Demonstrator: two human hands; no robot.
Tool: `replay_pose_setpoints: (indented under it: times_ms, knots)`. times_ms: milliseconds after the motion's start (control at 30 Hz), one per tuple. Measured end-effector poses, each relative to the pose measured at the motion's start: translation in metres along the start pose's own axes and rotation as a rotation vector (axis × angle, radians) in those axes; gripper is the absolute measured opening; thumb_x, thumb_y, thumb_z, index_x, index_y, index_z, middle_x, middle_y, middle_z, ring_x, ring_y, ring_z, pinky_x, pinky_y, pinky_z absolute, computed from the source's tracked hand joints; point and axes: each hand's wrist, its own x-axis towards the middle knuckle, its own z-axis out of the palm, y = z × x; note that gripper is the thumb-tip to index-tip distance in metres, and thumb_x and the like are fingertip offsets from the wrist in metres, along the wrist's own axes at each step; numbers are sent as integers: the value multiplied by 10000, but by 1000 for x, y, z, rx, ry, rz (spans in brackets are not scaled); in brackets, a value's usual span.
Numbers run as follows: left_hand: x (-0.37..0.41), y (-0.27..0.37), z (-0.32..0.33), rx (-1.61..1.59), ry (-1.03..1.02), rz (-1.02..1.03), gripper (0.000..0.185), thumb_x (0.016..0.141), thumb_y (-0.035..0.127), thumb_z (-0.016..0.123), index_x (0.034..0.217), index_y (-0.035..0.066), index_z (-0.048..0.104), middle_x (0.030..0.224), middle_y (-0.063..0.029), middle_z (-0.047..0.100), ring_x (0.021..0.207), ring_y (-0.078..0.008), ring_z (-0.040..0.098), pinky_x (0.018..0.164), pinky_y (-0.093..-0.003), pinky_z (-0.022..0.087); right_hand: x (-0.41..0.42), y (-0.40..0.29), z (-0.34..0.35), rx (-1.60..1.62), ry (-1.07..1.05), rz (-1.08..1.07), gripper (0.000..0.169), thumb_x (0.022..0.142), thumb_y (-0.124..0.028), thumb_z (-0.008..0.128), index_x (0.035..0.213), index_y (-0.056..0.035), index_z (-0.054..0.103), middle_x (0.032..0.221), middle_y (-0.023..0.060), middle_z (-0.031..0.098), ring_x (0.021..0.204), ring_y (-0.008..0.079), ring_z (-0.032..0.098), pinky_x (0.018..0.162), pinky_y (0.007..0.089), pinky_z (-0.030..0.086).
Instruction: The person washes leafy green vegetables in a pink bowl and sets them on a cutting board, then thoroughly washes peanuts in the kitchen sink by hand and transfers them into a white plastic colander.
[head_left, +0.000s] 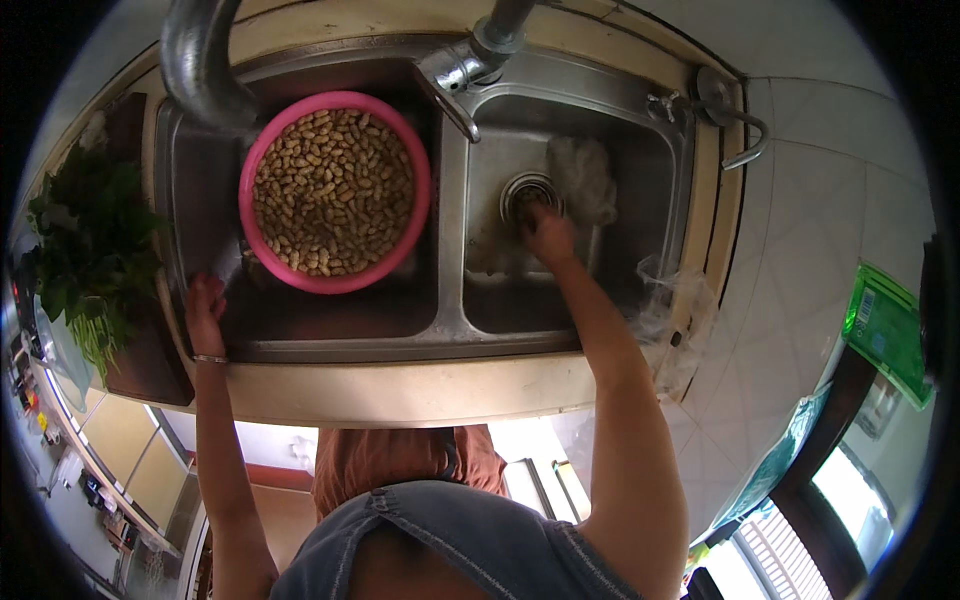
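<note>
My right hand (549, 234) reaches into the right sink basin, its fingertips down at the metal drain (531, 196); whether they grip anything there is hidden. Beside the drain lies a crumpled, whitish translucent bag or cloth (586, 178). My left hand (205, 304) rests at the left edge of the left basin, fingers partly curled, and I cannot tell if something is in it. In that basin stands a pink round plastic basin (335, 283) filled with unshelled peanuts (334, 191).
Leafy greens (97, 232) lie on a dark board (150, 360) left of the sink. A chrome faucet (457, 67) and a thick metal pipe (202, 60) overhang the back. Clear plastic film (679, 307) drapes the right counter edge. A small hooked tap (742, 154) stands back right.
</note>
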Motion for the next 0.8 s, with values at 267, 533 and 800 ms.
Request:
replay_pose_setpoints:
  times_ms: [267, 533, 800]
  knots:
    - [2, 0, -1, 50, -14, 32, 463, 867, 392, 382, 1187, 58, 411, 1074, -86, 528, 988, -167, 499, 822, -296, 383, 7, -5, 0, -89, 143, -277, 399, 732, -309, 564, 1025, -56, 469, 1062, 154, 464, 1005, 330, 429, 801, 425, 399]
    - [2, 5, 2, 32, -30, 52, 477, 865, 390, 378, 1220, 72, 386, 1126, -104, 496, 1017, -183, 481, 843, -312, 377, 15, -9, 11, -176, 130, -291, 375, 766, -400, 516, 927, -62, 504, 940, 123, 475, 892, 282, 454, 715, 426, 417]
    - [-8, 12, 6, 0, 5, 9, 520, 853, 429, 389, 1230, 72, 371, 1131, -112, 483, 1028, -190, 476, 857, -313, 362, 21, 1, 20, -139, 153, -268, 240, 778, -300, 526, 897, -92, 513, 812, 116, 521, 772, 297, 514, 608, 409, 452]
